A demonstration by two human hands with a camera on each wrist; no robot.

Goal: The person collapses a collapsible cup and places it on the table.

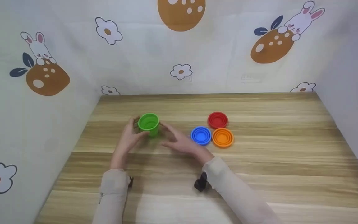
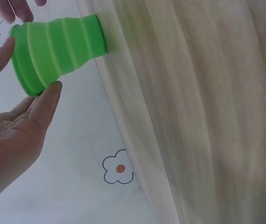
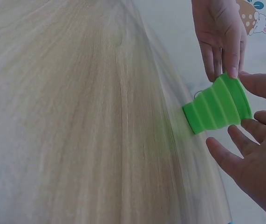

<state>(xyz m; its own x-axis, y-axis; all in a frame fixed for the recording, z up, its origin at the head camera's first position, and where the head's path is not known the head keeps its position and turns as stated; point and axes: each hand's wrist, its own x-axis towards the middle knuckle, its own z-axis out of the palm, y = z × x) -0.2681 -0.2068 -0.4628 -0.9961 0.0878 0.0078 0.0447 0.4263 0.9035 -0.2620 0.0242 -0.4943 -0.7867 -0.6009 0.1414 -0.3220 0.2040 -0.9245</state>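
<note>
A green collapsible cup (image 1: 149,122), drawn out to its full ribbed height, is upright with its mouth up at the left of the tabletop. My left hand (image 1: 129,136) holds it near the rim, thumb in front and fingers round the far left side. From the other side my right hand (image 1: 179,139) reaches in with spread fingers, the index fingertip at the rim and the thumb apart from the cup. Both hands also flank the green cup (image 3: 219,105) in the right wrist view. Whether its base touches the table I cannot tell.
Right of the hands lie three flattened cups close together: blue (image 1: 201,136), orange (image 1: 222,137) and red (image 1: 218,120). The wood-grain table (image 1: 275,174) meets patterned walls at the back and sides. A black device (image 1: 201,182) is by the right sleeve.
</note>
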